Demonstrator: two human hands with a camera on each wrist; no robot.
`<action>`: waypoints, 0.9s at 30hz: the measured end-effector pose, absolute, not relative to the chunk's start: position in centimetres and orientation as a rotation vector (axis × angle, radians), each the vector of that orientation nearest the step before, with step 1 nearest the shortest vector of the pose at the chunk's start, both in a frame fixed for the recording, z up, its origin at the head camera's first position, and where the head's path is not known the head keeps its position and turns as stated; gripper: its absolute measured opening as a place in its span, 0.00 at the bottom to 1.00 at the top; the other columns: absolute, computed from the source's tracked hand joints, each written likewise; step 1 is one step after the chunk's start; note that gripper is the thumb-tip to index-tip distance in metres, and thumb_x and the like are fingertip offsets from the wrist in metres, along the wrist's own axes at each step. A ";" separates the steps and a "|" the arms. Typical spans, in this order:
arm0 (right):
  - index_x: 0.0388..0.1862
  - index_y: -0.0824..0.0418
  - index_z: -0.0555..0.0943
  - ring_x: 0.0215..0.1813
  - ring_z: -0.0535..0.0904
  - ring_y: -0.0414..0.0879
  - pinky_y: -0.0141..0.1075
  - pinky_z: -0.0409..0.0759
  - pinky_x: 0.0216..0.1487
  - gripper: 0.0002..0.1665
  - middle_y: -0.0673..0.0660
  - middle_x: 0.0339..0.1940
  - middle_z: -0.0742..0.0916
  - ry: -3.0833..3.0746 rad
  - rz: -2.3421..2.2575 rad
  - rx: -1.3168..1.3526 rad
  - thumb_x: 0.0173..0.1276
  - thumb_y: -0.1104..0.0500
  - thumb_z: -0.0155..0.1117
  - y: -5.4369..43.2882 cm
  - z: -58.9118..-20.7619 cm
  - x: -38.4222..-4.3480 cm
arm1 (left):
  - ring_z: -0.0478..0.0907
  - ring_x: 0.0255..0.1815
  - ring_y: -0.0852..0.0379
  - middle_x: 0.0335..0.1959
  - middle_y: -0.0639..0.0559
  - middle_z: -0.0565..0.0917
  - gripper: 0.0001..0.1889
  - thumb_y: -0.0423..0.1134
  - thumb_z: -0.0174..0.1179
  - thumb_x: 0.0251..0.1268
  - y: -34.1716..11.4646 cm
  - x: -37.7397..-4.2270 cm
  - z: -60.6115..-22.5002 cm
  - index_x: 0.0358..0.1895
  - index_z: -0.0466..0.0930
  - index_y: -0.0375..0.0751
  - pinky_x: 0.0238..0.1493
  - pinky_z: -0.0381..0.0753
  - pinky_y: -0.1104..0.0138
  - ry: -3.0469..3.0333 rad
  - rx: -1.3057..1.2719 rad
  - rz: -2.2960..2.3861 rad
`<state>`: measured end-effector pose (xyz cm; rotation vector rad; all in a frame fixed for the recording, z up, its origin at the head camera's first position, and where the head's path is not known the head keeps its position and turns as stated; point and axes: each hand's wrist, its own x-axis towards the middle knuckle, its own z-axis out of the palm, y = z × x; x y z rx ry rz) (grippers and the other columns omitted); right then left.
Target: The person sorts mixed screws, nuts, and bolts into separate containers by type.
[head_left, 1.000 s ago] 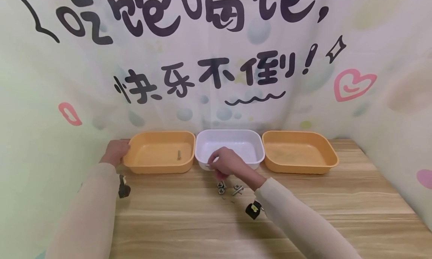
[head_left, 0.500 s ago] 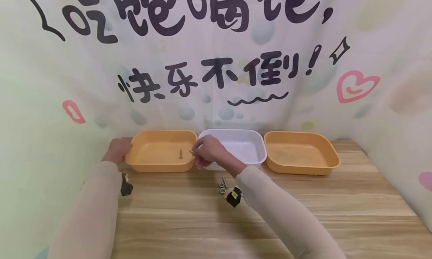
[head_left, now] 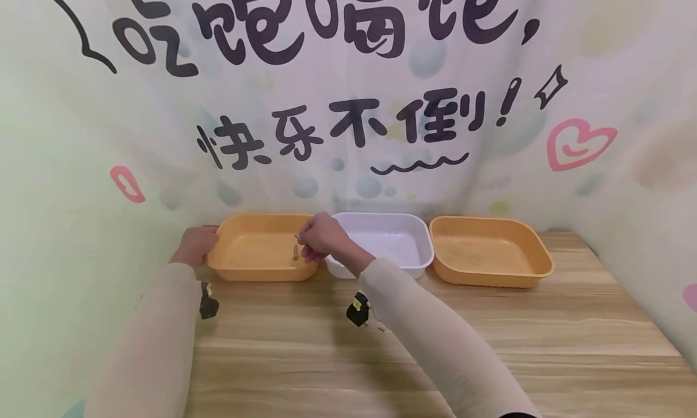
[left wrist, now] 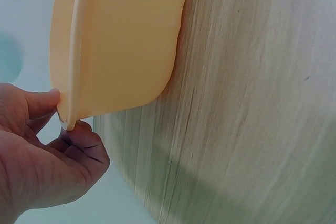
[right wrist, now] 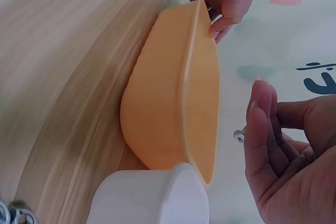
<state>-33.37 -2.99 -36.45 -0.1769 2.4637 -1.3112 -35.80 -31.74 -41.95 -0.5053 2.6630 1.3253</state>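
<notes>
Swinging leftward from the white tray (head_left: 392, 241), the right hand (head_left: 322, 235) is now pinching a small screw (right wrist: 239, 136) above the left orange tray (head_left: 256, 273), where another screw (head_left: 296, 253) is lying, while the left hand (head_left: 197, 245) is gripping that tray's outer end.

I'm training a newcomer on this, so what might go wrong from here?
The right hand has a small screw in its fingers near where the left orange tray meets the white tray; it might slip and land in the white one. The left hand pinches the orange tray's rim, so a tug might shift or tip it.
</notes>
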 end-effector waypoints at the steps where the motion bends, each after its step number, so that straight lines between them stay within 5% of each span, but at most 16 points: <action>1: 0.42 0.68 0.83 0.17 0.80 0.45 0.39 0.84 0.27 0.09 0.58 0.18 0.84 2.467 -1.310 -0.172 0.69 0.62 0.61 -3.1 -36.4 -33.5 | 0.69 0.21 0.62 0.58 0.33 0.71 0.26 0.33 0.40 0.70 -31.7 -35.8 -42.0 0.70 0.62 0.31 0.22 0.72 0.70 2.661 -0.508 1.336; 6: 0.42 0.68 0.82 0.17 0.80 0.45 0.32 0.79 0.19 0.08 0.59 0.19 0.85 2.466 -1.344 -0.142 0.69 0.64 0.61 -3.2 -36.3 -33.7 | 0.69 0.21 0.62 0.56 0.35 0.73 0.25 0.33 0.41 0.71 -31.4 -35.9 -42.0 0.70 0.63 0.33 0.22 0.72 0.70 2.630 -0.547 1.381; 27: 0.39 0.63 0.82 0.19 0.82 0.45 0.32 0.80 0.21 0.04 0.58 0.20 0.86 2.474 -1.314 -0.108 0.69 0.64 0.61 -2.2 -36.7 -33.7 | 0.71 0.24 0.61 0.54 0.34 0.74 0.25 0.35 0.40 0.71 -31.5 -35.6 -41.7 0.70 0.62 0.32 0.24 0.73 0.70 2.662 -0.500 1.324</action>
